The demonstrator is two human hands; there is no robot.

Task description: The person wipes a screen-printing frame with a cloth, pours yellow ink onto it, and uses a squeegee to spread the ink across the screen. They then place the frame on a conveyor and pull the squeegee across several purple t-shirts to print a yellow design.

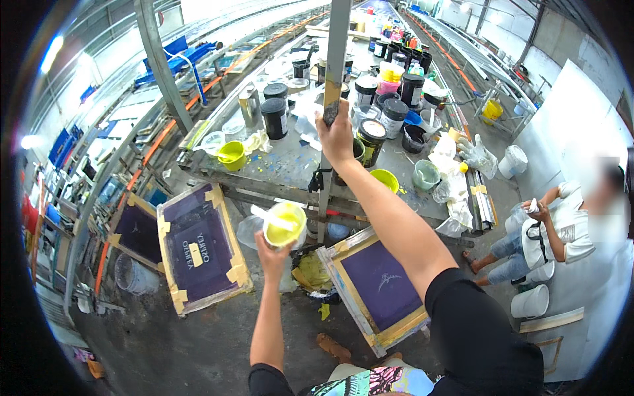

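My left hand (pixel 272 257) is closed around a white plastic cup (pixel 299 236) with bright yellow ink in it, held out in front of the table. A white spatula (pixel 265 215) rests in the cup, its handle sticking out toward the left. My right hand (pixel 338 138) is raised over the table's front edge, its fingers wrapped round an upright metal post (pixel 338 53). Close to that hand stand a dark ink jar (pixel 372 140) and a yellow-green tub (pixel 384 178). Another yellow-green tub (pixel 232 156) sits on the table's left part.
The ink-spotted table (pixel 277 165) carries many jars and tubs. Taped frames with purple mesh lean below it, one left (pixel 205 244) and one right (pixel 383 284). Beneath the cup lies a black bag (pixel 317 274) with yellow smears. A person (pixel 555 224) sits at right near white buckets (pixel 530 301).
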